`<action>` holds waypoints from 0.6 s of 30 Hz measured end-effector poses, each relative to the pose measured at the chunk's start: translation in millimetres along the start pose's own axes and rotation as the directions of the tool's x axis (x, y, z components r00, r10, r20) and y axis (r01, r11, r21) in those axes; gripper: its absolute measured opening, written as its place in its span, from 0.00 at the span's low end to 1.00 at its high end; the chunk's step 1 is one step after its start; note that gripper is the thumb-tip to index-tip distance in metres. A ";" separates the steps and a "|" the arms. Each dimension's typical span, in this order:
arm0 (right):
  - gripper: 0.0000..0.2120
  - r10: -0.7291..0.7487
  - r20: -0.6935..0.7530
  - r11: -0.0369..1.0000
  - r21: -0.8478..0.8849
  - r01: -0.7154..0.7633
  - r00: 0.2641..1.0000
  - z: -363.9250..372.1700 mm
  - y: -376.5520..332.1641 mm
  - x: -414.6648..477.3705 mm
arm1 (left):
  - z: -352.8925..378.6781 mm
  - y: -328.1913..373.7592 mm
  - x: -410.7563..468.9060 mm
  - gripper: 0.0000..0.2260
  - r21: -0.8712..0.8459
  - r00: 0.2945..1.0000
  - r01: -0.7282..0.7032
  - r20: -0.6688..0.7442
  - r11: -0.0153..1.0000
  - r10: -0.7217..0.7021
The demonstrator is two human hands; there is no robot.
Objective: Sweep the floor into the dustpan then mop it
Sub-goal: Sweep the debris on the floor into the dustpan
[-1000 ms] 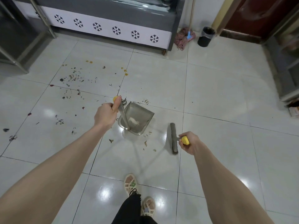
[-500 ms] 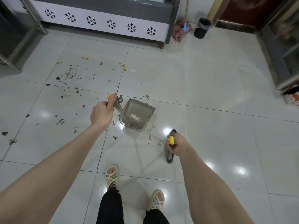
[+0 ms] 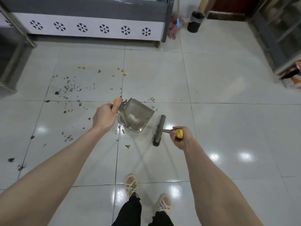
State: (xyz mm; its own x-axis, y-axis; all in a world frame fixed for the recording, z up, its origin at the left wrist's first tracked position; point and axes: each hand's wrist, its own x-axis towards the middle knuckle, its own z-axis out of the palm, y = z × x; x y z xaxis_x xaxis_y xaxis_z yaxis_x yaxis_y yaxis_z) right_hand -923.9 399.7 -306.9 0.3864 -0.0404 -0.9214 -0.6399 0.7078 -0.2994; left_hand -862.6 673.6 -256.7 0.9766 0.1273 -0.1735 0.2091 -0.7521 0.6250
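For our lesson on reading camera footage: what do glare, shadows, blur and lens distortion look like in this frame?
Head view: bright round glare spots dot the glossy floor; faint crossing shadows fan out below the dustpan, suggesting several lamps; the broom head is slightly smeared; tile lines and the cabinet bow near the edges.

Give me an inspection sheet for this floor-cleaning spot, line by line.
Surface: glossy white tiled floor, light glare spots.
Job's things: grey dustpan with pale crumbs inside; broom, its head just right of the dustpan; mop leaning in the far corner.
Clutter: scattered debris left of and beyond the dustpan, few bits near it.
Hands: left hand grips the dustpan handle; right hand grips the broom handle.
Cables: nothing seen.
Surroundings: snowflake-patterned counter, black bin beside the mop, glass cabinets at both sides.
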 end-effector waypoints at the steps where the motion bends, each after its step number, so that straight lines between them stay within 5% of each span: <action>1: 0.08 -0.009 -0.012 1.000 0.004 0.010 1.000 -0.6 -2.3 -2.1 | -1.6 0.9 3.8 0.33 0.010 1.000 -0.003 0.007 1.000 0.003; 11: 0.05 -0.098 -0.212 0.991 -0.112 0.075 0.972 26.0 9.6 -5.5 | -18.8 -9.7 33.0 0.33 -0.049 1.000 0.000 0.015 0.999 0.001; 18: 0.03 -0.037 -0.101 0.999 -0.023 0.035 0.994 71.6 47.0 23.2 | -34.2 -32.3 52.5 0.31 -0.129 0.998 0.062 0.032 0.990 -0.058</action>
State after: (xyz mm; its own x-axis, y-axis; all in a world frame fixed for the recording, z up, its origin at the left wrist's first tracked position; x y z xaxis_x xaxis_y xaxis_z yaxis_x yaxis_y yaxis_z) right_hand -897.4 482.5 -324.6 0.3409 -0.1375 -0.9300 -0.6409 0.6898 -0.3369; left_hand -816.3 726.8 -260.0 0.9606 0.1501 -0.2340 0.2741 -0.6527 0.7063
